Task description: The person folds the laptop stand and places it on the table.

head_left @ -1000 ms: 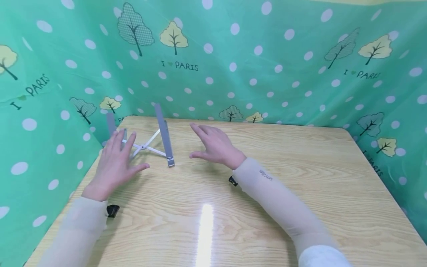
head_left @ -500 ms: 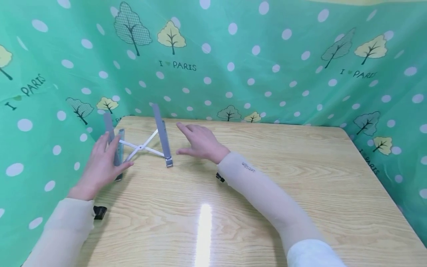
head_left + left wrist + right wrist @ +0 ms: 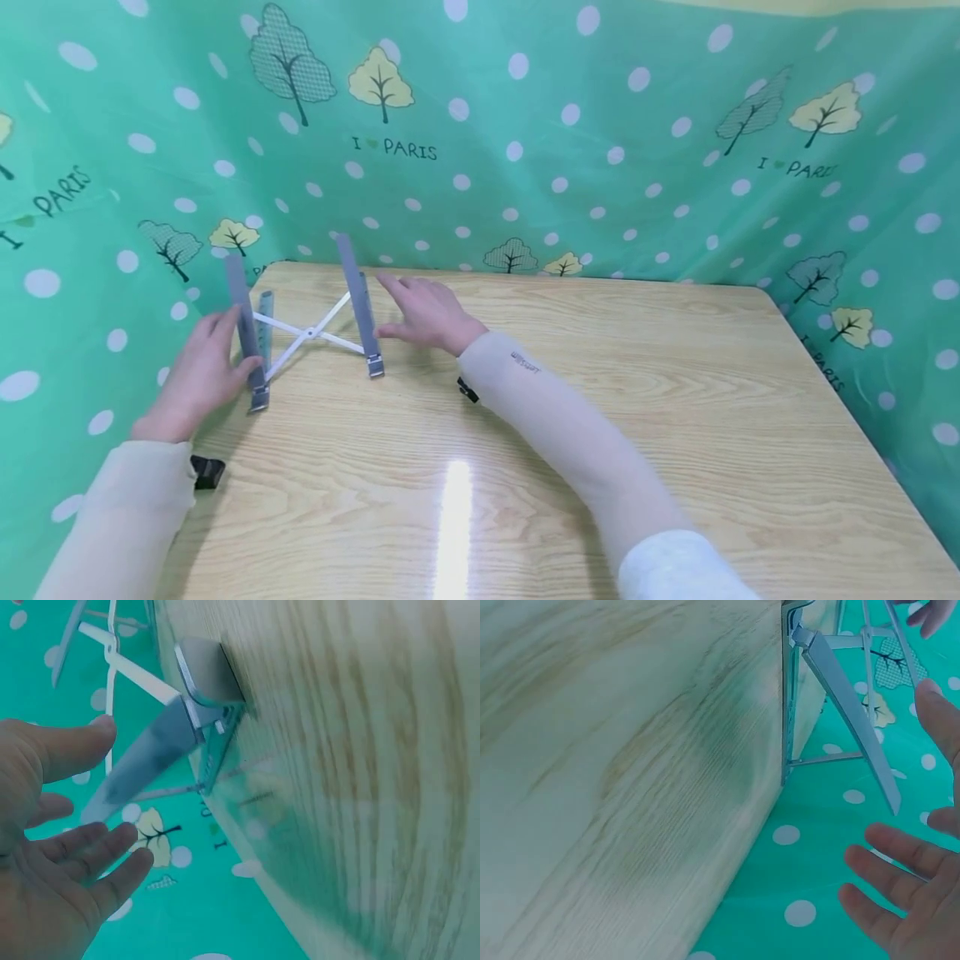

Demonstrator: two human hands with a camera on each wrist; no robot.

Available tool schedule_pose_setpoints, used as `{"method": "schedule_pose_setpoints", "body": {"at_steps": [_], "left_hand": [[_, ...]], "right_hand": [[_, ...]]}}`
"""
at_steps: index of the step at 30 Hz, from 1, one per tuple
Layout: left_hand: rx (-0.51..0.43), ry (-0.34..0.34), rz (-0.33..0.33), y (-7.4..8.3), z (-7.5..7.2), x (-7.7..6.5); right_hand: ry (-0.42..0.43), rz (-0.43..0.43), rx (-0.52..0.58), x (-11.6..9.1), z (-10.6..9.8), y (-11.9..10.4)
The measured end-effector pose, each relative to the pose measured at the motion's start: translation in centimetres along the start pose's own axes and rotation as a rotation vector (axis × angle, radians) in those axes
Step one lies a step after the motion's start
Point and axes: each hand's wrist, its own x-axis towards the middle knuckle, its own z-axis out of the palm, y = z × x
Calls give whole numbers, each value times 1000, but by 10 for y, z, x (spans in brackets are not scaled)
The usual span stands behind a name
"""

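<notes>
A grey metal folding laptop stand stands unfolded at the back left of the table, its two sloping arms joined by thin crossed bars. My left hand is at the outer side of its left arm, fingertips and thumb right at the metal. In the left wrist view the fingers spread loosely beside the stand. Close to the right arm, my right hand has thumb and fingers apart, tips pointing at the stand. From the right wrist the sloping arm shows next to my extended fingers.
The wood-grain table stretches to the right and toward me, with a bright light reflection near its front. A green dotted curtain hangs along the back and both sides, close behind the stand. Black wrist cameras sit under both wrists.
Both hands have moved left toward the laptop stand: the left from in front of its left arm to that arm's outer side, the right up close to the right arm. The stand keeps its place.
</notes>
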Motion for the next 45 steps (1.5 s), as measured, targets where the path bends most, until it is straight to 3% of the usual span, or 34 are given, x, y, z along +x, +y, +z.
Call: {"method": "schedule_pose_setpoints", "body": {"at_steps": [5, 13, 17, 24, 36, 45], "left_hand": [[-6, -26, -36, -5, 1, 3], [-36, -44, 1, -15, 5, 12], [-57, -57, -23, -16, 7, 13], [-104, -63, -47, -17, 8, 15], [-129, -68, -73, -16, 7, 17], [-145, -73, -85, -16, 7, 18]], "right_hand": [[-21, 21, 73, 11, 4, -5], [-53, 138, 369, 29, 19, -14], [-58, 178, 508, 33, 27, -18], [-45, 251, 659, 33, 35, -26], [-16, 310, 715, 36, 41, -34], [-4, 291, 738, 36, 45, -31]]}}
